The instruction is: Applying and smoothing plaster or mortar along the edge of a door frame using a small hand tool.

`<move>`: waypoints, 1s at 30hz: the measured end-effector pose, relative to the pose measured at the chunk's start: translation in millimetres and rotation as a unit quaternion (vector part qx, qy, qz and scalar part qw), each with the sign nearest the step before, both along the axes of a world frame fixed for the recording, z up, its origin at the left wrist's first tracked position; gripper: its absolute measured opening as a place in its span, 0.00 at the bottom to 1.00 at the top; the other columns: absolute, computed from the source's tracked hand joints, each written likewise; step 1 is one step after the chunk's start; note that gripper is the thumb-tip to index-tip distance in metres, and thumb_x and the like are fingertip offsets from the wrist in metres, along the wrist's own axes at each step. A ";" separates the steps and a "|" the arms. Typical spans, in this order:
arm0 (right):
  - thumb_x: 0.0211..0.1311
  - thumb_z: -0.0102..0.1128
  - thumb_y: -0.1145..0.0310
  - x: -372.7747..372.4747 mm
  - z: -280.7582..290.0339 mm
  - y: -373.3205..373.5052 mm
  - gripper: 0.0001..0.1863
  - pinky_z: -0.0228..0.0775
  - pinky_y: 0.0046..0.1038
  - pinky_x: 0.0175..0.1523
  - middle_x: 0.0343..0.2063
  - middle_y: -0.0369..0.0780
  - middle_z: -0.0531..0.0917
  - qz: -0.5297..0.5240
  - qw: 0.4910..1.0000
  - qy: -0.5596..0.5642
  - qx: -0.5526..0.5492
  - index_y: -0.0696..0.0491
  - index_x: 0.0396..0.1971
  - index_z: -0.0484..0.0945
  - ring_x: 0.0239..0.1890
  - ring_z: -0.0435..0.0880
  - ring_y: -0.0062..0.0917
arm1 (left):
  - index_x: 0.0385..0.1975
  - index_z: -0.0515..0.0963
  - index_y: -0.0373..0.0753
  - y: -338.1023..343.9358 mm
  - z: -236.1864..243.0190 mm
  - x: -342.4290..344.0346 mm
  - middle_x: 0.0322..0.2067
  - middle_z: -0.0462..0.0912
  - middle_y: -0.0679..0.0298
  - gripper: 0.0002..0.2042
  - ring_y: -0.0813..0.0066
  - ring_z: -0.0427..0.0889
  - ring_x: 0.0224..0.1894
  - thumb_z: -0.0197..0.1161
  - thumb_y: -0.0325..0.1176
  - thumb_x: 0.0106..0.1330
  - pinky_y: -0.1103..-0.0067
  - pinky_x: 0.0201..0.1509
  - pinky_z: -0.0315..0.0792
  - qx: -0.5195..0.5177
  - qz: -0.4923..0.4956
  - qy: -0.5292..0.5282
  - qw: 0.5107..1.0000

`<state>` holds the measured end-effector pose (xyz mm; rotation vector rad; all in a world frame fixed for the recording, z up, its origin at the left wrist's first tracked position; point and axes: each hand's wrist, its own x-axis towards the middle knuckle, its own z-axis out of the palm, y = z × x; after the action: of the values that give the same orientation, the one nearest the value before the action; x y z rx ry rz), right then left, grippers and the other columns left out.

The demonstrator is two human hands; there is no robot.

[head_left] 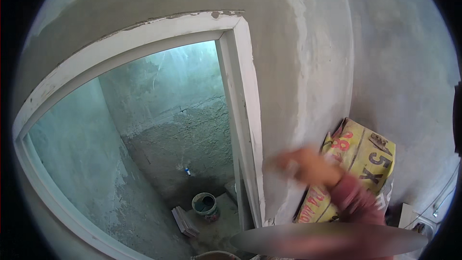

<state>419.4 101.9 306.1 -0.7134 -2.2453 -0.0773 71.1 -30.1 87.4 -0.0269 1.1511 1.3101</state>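
My right hand (pixel 308 164), in a dark red sleeve (pixel 355 196), reaches up from the lower right. It is in front of the strip of plastered wall (pixel 279 130) just right of the white door frame (pixel 248 96). Motion smears its fingers, so I cannot make out their shape, whether they hold anything, or whether they touch the wall. Behind the wrist a yellow printed sack (pixel 358 151) with red and black markings stands against the wall. My left hand is not in view. A blurred oval covers part of the lower edge.
Through the doorway lies a small room with rough grey walls (pixel 183 120). A bucket (pixel 206 207) with something dark in it stands on its floor beside stacked flat tiles (pixel 185 221). A small blue-tipped fitting (pixel 187 171) sticks out of the back wall. Cables (pixel 445 193) hang at the right.
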 end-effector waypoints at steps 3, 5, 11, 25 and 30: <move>0.41 0.54 0.68 -71.6 -211.3 2.4 0.13 0.69 0.33 0.29 0.24 0.44 0.80 0.191 0.921 -0.049 -0.336 0.51 0.30 0.78 0.26 0.79 0.36 | 0.18 0.64 0.47 7.4 18.2 23.2 0.09 0.56 0.73 0.16 0.82 0.52 0.10 0.46 0.50 0.63 0.84 0.12 0.50 0.001 -0.036 0.078 0.996; 0.47 0.56 0.67 -138.2 -283.0 -21.4 0.10 0.65 0.36 0.30 0.22 0.45 0.78 0.175 0.796 -0.156 -0.559 0.55 0.28 0.80 0.24 0.74 0.32 | 0.18 0.63 0.47 13.2 -60.3 -5.0 0.09 0.56 0.73 0.17 0.82 0.52 0.10 0.46 0.50 0.63 0.83 0.12 0.50 0.086 -0.086 0.209 0.970; 0.49 0.54 0.67 -246.1 -457.8 -34.4 0.09 0.64 0.35 0.30 0.18 0.44 0.75 0.151 0.842 -0.394 -0.336 0.57 0.23 0.79 0.22 0.71 0.30 | 0.18 0.62 0.47 6.8 -40.8 -10.3 0.09 0.55 0.73 0.17 0.82 0.52 0.10 0.46 0.50 0.63 0.83 0.12 0.50 0.085 -0.116 0.168 0.975; 0.41 0.52 0.65 -152.9 -246.1 -58.4 0.14 0.70 0.37 0.29 0.21 0.44 0.79 0.035 0.901 -0.234 -0.364 0.47 0.32 0.79 0.24 0.79 0.38 | 0.18 0.63 0.47 5.7 1.7 1.1 0.09 0.56 0.73 0.17 0.81 0.51 0.08 0.46 0.51 0.62 0.82 0.11 0.50 -0.027 -0.055 0.020 0.998; 0.44 0.53 0.63 -116.2 -240.3 -54.6 0.16 0.70 0.37 0.36 0.27 0.44 0.80 0.014 0.899 -0.155 -0.409 0.46 0.36 0.78 0.30 0.79 0.37 | 0.19 0.63 0.46 19.2 -55.9 -37.3 0.09 0.56 0.73 0.16 0.81 0.50 0.09 0.48 0.51 0.62 0.82 0.11 0.49 0.012 -0.110 -0.008 0.994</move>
<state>303.3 47.3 65.7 -1.1587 -2.5739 0.8754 33.8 -10.8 31.5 0.1039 1.0933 1.1263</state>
